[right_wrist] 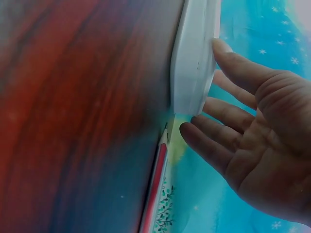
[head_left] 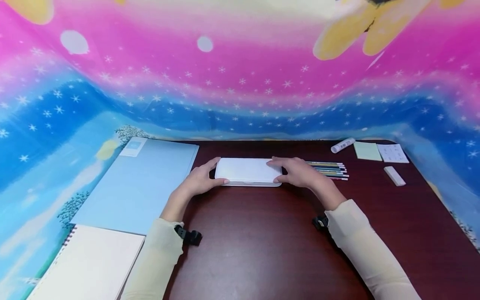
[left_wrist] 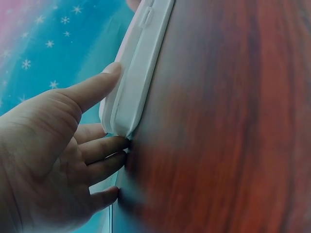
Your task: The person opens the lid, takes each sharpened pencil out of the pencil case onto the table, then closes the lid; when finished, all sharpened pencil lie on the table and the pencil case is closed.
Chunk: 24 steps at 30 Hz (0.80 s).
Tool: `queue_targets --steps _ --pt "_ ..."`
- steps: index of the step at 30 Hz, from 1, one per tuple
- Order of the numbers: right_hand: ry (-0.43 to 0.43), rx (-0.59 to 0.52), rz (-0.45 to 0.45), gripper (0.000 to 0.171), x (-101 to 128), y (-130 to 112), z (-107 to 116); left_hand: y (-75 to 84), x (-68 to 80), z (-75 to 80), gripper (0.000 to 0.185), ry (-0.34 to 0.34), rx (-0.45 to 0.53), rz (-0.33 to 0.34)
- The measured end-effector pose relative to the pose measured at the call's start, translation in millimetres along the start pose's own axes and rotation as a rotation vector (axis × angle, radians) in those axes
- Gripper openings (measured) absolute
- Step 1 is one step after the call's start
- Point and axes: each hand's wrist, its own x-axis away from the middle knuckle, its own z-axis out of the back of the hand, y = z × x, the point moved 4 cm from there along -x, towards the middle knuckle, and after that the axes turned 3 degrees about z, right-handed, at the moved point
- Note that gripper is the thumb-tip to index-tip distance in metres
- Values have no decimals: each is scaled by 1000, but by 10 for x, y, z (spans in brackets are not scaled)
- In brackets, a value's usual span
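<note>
A closed white pencil case lies flat on the dark wooden table, its long side facing me. My left hand grips its left end, with the thumb on the front edge. In the left wrist view, that thumb presses near the lid seam of the case, and the lower fingers reach past its corner. At the other end, my right hand holds the case between thumb and fingers, the index finger on the lid. Several pencils lie just right of this hand; one red pencil shows in the right wrist view.
At the left lie a light blue folder and a spiral notebook. Toward the back right are a glue stick, a green sticky-note pad, a printed paper pad and a white eraser. A patterned cloth hangs behind the table.
</note>
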Motion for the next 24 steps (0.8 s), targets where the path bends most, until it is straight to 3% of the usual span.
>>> queue_targets --steps 8,24 --pt "-5 17 -13 61 -5 -50 29 19 3 5 94 4 -39 -4" --pt "13 4 58 60 60 67 47 -50 -8 33 98 15 -30 -3"
